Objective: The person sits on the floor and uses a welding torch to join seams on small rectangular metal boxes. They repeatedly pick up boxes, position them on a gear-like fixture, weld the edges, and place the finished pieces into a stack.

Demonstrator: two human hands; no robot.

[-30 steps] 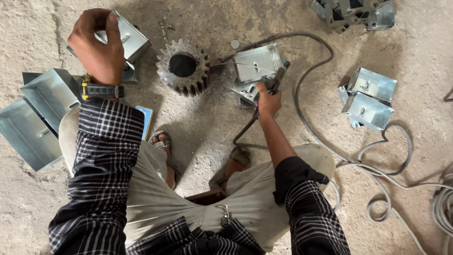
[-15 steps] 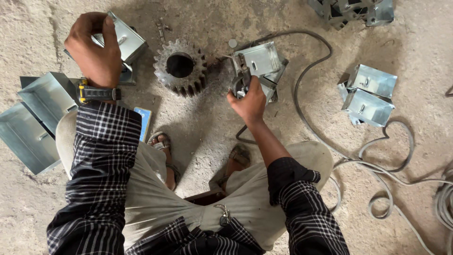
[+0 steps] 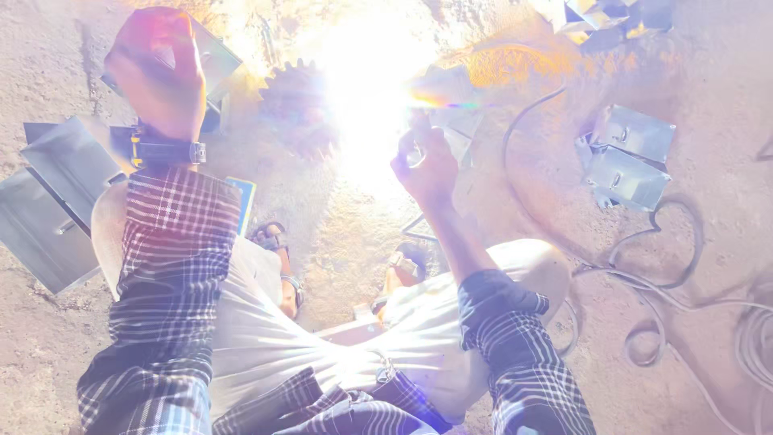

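A single head-worn camera looks almost straight down from above the squatting person, close over the knees and forearms. It faces the concrete floor (image 3: 725,97), the top of the frame lying farthest from the body. A bright glare washes out the upper centre.

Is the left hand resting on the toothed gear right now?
No, the left hand sits on a grey sheet-metal box, left of the dark toothed steel gear.
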